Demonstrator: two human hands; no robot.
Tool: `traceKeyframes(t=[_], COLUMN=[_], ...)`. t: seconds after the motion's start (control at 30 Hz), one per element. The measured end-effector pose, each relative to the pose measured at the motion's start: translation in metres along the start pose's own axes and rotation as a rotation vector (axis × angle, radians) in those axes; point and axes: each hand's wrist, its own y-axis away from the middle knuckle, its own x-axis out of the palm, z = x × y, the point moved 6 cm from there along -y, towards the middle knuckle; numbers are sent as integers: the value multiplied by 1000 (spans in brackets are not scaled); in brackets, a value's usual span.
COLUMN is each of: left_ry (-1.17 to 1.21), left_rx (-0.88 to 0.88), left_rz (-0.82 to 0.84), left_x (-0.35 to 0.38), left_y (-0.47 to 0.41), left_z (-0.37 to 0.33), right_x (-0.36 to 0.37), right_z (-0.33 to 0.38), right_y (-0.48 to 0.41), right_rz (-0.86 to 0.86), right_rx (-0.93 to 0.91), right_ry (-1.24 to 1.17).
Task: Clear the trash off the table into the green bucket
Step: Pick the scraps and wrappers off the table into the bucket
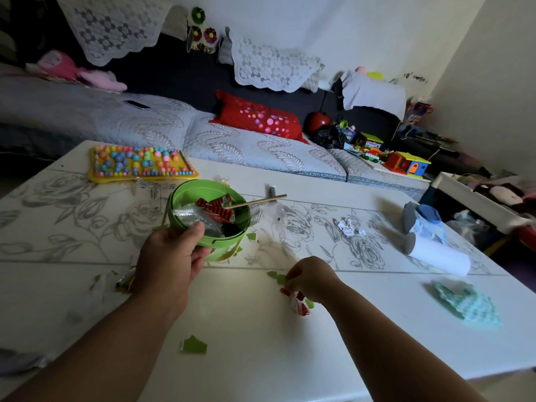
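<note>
**Picking the wrapper off the table, bucket held ready**

My right fingers [291,281] were curled down and pinched on the top of a red-and-white wrapper [299,305], which lay on the table [261,367] just under my right hand [309,278]. The very tips were hidden beneath the hand, so I could not tell how much of the wrapper they had. Small green scraps [277,276] lay touching or just beside those fingers.

My left hand [174,253] gripped the near rim of the green bucket [232,243], thumb hooked over the edge into the inside and the other fingers wrapped under the outer wall. The bucket stood near the middle of the table, just beyond and to the left of my right hand. It already held red-and-black wrappers and clear plastic, with a wooden stick [261,201] resting across its far rim.

I judged the job about midway: this step was gathering the wrapper. The next move called for lifting it clear, carrying it the short way over the rim and letting go while my left hand steadied the bucket. More remained after that: a larger green scrap [193,345] nearer me and a ball of crumpled foil [346,226] further right.
</note>
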Motion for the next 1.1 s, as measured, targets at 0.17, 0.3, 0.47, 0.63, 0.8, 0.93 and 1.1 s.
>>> traceKeyframes(t=[0.17, 0.3, 0.47, 0.63, 0.8, 0.93, 1.1], left_ry=[2, -3, 4, 10, -11, -22, -22], left_rx=[0, 2, -1, -17, -11, -9, -22], left_rz=[8, 1, 5, 3, 2, 2, 11], left_x=[1, 2, 3, 1, 0, 0, 1], left_y=[1, 0, 2, 2, 2, 2, 3], left_z=[-1, -1, 0, 1, 1, 1, 5], right_x=[-21, -16, 1, 2, 5, 4, -3], right_z=[-7, -19, -26, -24, -22, -18, -21], right_y=[9, 23, 30, 30, 27, 29, 35], right_rz=[-67, 12, -35, -17, 9, 35, 30], right_rx=[-23, 3, -39, -50, -28, -39, -22], right_ry=[-177, -223, -37, 56, 44, 70, -120])
